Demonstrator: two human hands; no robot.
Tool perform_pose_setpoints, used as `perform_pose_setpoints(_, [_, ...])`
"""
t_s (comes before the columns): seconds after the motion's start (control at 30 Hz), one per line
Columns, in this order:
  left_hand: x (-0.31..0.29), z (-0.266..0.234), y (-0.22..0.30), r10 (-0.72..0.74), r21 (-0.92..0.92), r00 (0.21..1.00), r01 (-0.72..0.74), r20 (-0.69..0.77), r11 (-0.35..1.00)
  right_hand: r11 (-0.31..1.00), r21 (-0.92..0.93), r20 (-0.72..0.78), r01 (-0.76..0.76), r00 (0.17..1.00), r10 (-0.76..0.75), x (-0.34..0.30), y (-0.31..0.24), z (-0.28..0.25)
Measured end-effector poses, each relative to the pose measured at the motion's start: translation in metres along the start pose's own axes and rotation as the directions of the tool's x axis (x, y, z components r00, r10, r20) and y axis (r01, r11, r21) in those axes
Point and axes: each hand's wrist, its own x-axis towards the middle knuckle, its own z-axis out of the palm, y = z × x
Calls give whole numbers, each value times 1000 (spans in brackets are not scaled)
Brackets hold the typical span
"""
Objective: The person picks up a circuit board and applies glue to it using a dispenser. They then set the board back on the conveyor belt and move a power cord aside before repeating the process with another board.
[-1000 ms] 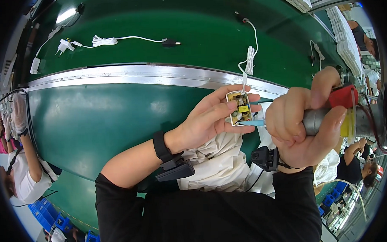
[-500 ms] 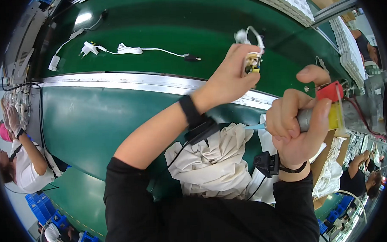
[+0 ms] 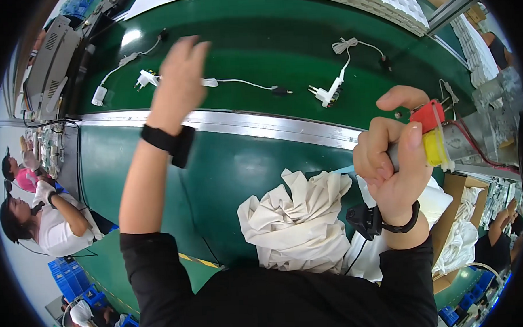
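My left hand (image 3: 183, 85) reaches over the green conveyor with fingers stretched and nothing visible in them. It hides part of a white cable running from a white plug adapter (image 3: 148, 78) whose circuit parts show. My right hand (image 3: 396, 153) is wrapped round a grey cylindrical tool (image 3: 468, 138) with a red switch block (image 3: 426, 117), yellow tape and a thin light-blue tip (image 3: 345, 170) pointing left. Beyond the right hand lies another white plug adapter (image 3: 327, 94), its pins to the left, joined to a bundled cable (image 3: 345, 45).
A metal rail (image 3: 248, 125) divides the conveyor from the near green surface. A crumpled off-white cloth (image 3: 301, 222) lies before me. Farther left is another white adapter (image 3: 99, 96) with a cable. White trays (image 3: 377, 4) stand at the back. Co-workers (image 3: 59, 216) sit left.
My left hand has let go of the adapter, which now lies on the conveyor, and has swung left to the other one. My right hand keeps the tool in nearly the same place.
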Motion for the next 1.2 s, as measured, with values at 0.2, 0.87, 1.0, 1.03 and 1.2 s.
perform_pose_setpoints(0.2, [-61, -33, -106, -157, 352, 973, 90, 167, 932, 992, 126, -37, -6, 999, 11, -4, -11, 10])
perform_pose_setpoints(0.87, [-26, -25, 104, -284, -707, 648, 641, 707, -297, 1000, 3, -24, 8, 1000, -8, 0, -10, 7])
perform_pose_setpoints(1.0, [-29, -27, 156, -57, -528, 671, 526, 740, -667, 1000, 6, -68, -13, 998, 13, 5, -11, 3])
perform_pose_setpoints(1.03, [-30, -26, 164, 5, -475, 679, 519, 734, -711, 1000, 14, -86, -21, 996, 22, 7, -11, 2])
perform_pose_setpoints(1.2, [-37, -16, 186, 181, -504, 615, 753, 767, -424, 1000, -10, -131, -12, 991, 11, 18, -2, -6])
